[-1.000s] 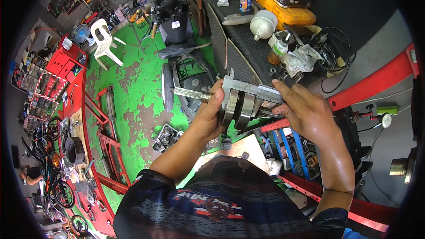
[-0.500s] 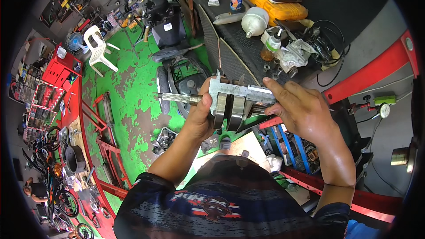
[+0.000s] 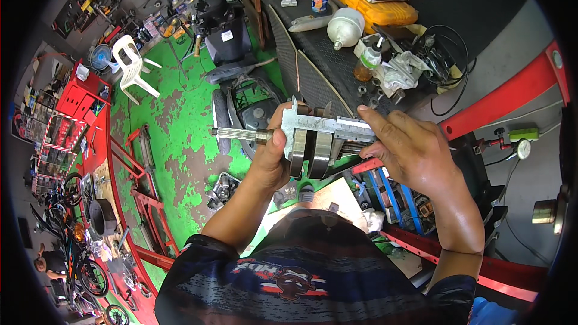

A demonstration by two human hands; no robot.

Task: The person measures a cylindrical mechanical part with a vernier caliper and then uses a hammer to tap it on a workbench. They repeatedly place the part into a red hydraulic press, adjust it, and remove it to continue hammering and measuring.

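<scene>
A crankshaft (image 3: 323, 151) with two thick round metal webs is held up in front of my chest. Its splined shaft (image 3: 242, 134) sticks out to the left. My left hand (image 3: 271, 159) is closed around the left side of the crankshaft, thumb pressed by the caliper's fixed jaw. Across the webs lies a steel vernier caliper (image 3: 316, 123), its jaws straddling them. Its right end is pinched in my right hand (image 3: 409, 144), thumb below and index finger stretched along the top. The far side of the webs is hidden.
Beyond my hands a dark bench (image 3: 313, 54) carries a lamp bulb (image 3: 346, 28), a bottle of amber liquid (image 3: 368, 63) and a yellow case (image 3: 373, 5). Red lift arms (image 3: 506, 102) stand at right. A stripped scooter (image 3: 256, 102) is ahead, and a white chair (image 3: 133, 66) stands far left.
The crankshaft and caliper have shifted very slightly left; both hands keep their grip. At the far lower left, another person has moved a little.
</scene>
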